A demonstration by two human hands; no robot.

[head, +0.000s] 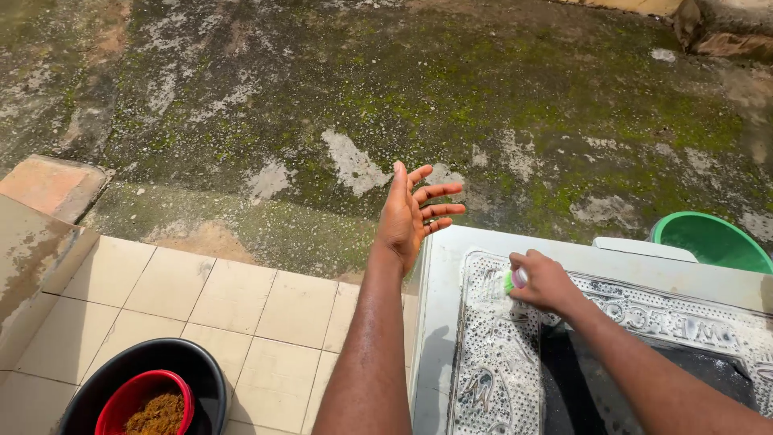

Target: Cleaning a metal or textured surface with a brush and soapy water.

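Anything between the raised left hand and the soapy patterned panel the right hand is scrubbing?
Nothing visible. The left hand is open in the air, past the panel's left edge, with only mossy ground behind it. The right hand grips a green-and-pink scrubber pressed on the panel, off to the side of that gap.

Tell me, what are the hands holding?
The right hand grips a small green-and-pink scrubber, fingers wrapped over most of it. The left hand is open, holding nothing.

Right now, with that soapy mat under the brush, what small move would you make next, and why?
Probably push the brush in the right hand down along the mat. It sits at the mat's upper left corner, and suds cover the patterned strip below. The left hand is lifted, open and empty.
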